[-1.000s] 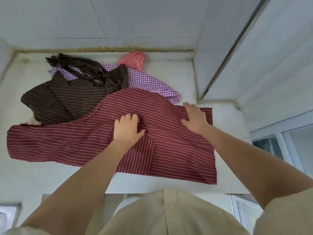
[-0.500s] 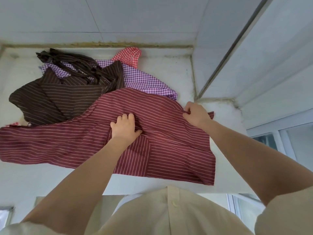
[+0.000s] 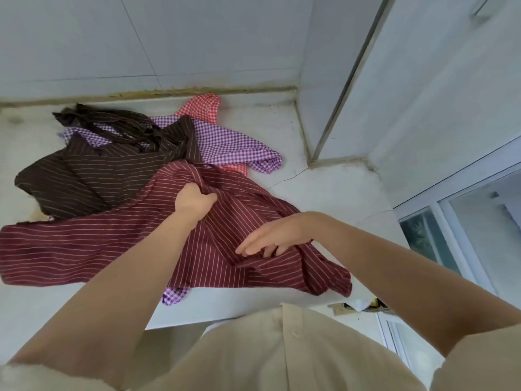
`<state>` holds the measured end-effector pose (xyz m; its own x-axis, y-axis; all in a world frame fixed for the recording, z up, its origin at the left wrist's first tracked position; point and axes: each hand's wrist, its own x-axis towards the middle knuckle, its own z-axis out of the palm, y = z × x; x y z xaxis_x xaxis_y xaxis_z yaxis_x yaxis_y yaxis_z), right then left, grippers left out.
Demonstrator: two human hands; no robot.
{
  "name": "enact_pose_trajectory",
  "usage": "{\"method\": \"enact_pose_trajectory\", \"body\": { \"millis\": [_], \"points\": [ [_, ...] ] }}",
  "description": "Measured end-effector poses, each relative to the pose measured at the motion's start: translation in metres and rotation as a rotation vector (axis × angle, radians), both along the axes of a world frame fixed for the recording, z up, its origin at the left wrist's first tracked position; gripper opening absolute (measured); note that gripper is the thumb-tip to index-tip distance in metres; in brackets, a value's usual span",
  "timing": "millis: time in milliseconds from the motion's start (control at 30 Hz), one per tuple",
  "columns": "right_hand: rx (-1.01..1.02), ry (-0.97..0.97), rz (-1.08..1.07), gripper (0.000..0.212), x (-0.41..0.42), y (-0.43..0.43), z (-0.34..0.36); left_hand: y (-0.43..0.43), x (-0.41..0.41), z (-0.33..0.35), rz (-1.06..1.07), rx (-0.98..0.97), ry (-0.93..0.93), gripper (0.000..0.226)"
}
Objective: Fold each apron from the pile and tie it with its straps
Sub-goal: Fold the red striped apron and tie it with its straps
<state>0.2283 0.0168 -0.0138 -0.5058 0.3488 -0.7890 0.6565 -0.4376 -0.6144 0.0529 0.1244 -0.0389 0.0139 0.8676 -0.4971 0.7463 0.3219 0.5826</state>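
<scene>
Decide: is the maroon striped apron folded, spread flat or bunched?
Partly bunched. The maroon apron lies flat at its left end, but rumples where the left hand grips it and under the right hand.

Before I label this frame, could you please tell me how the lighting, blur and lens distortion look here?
Head view: soft, even daylight, with no glare or hard shadows. In the same head view, the wide-angle lens tilts and stretches the window frame at the right edge. The right hand is slightly motion-smeared, so its grip is unclear, while the stripes on the maroon apron stay legible.
</scene>
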Motion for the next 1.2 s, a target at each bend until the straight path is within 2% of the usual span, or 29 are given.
{"method": "enact_pose_trajectory", "body": {
  "millis": [33, 100, 167, 233, 267, 333, 400, 467, 533, 600, 667, 700, 767, 800, 900, 933, 967, 1000, 1067, 1100, 1133, 1200],
  "points": [
    [0.013, 0.000, -0.065, 0.042, 0.000, -0.001, -0.004, -0.002, -0.006, -0.002, 0.022, 0.015, 0.025, 0.033],
    [0.228, -0.065, -0.315, 0.029, 0.004, 0.000, -0.015, -0.007, -0.017, -0.005, 0.097, -0.010, -0.007, 0.031],
    [0.576, -0.298, -0.547, 0.018, 0.013, 0.006, -0.030, -0.010, -0.026, -0.007, 0.149, -0.030, -0.054, 0.032],
    [0.812, -0.529, -0.632, 0.016, 0.023, 0.015, -0.042, -0.010, -0.028, -0.009, 0.175, -0.044, -0.106, 0.033],
    [0.824, -0.596, -0.622, 0.022, 0.026, 0.019, -0.049, -0.010, -0.030, -0.010, 0.183, -0.047, -0.126, 0.033],
    [0.695, -0.743, -0.458, 0.028, 0.035, 0.024, -0.058, -0.010, -0.029, -0.011, 0.187, -0.049, -0.153, 0.030],
    [0.547, -0.858, -0.276, 0.014, 0.042, 0.022, -0.065, -0.011, -0.029, -0.012, 0.199, -0.057, -0.171, 0.029],
    [0.488, -0.790, -0.316, 0.030, 0.050, 0.019, -0.069, -0.010, -0.030, -0.013, 0.226, -0.071, -0.188, 0.033],
    [0.473, -0.605, -0.597, 0.023, 0.059, 0.017, -0.064, -0.008, -0.030, -0.012, 0.256, -0.097, -0.198, 0.040],
    [0.497, -0.410, -0.983, 0.017, 0.074, 0.019, -0.058, -0.006, -0.028, -0.013, 0.268, -0.118, -0.189, 0.046],
    [0.618, -0.357, -1.235, 0.016, 0.088, 0.024, -0.047, -0.005, -0.024, -0.013, 0.263, -0.135, -0.168, 0.050],
    [0.683, -0.383, -1.258, 0.016, 0.097, 0.027, -0.044, -0.005, -0.020, -0.012, 0.257, -0.140, -0.152, 0.051],
    [0.704, -0.414, -1.128, 0.022, 0.109, 0.030, -0.039, -0.004, -0.015, -0.012, 0.243, -0.148, -0.122, 0.051],
    [0.611, -0.409, -1.007, 0.026, 0.116, 0.031, -0.036, -0.004, -0.012, -0.012, 0.234, -0.153, -0.108, 0.051],
    [0.119, -0.488, -0.534, 0.039, 0.134, 0.028, -0.027, -0.002, -0.006, -0.014, 0.206, -0.154, -0.066, 0.052],
    [0.078, -0.557, -0.451, 0.040, 0.141, 0.027, -0.027, -0.002, -0.005, -0.015, 0.195, -0.158, -0.049, 0.053],
    [0.130, -0.626, -0.467, 0.036, 0.146, 0.027, -0.028, -0.002, -0.003, -0.015, 0.179, -0.159, -0.029, 0.054],
    [0.243, -0.688, -0.570, 0.030, 0.150, 0.029, -0.029, -0.002, -0.002, -0.016, 0.159, -0.158, -0.008, 0.054],
    [0.568, -0.783, -0.897, 0.020, 0.156, 0.028, -0.030, -0.004, 0.001, -0.017, 0.114, -0.146, 0.031, 0.056],
    [0.721, -0.786, -1.057, 0.024, 0.155, 0.028, -0.029, -0.005, 0.002, -0.017, 0.095, -0.136, 0.047, 0.056],
    [0.806, -0.712, -1.197, 0.027, 0.155, 0.028, -0.028, -0.006, 0.003, -0.017, 0.084, -0.128, 0.064, 0.055],
    [0.750, -0.569, -1.321, 0.028, 0.156, 0.025, -0.034, -0.007, 0.006, -0.018, 0.071, -0.109, 0.087, 0.050]
  ]
}}
